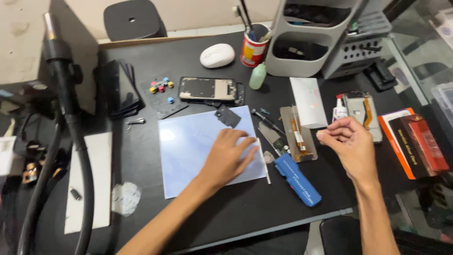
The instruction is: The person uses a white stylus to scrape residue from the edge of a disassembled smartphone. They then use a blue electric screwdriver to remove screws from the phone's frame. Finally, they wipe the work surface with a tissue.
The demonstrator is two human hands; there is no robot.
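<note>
Left grip point(231, 156) flat on pale-blue mat point(188, 151)

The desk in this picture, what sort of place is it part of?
Most likely a phone repair bench. An opened phone frame lies beyond the pale blue work mat under the left hand, with loose flex-cable parts and a hot-air nozzle nearby.

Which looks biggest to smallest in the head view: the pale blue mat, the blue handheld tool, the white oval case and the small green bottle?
1. Pale blue mat, under the left hand.
2. Blue handheld tool.
3. White oval case.
4. Small green bottle.
The case and bottle lie farther from the camera, so their ranks are less sure.
</note>
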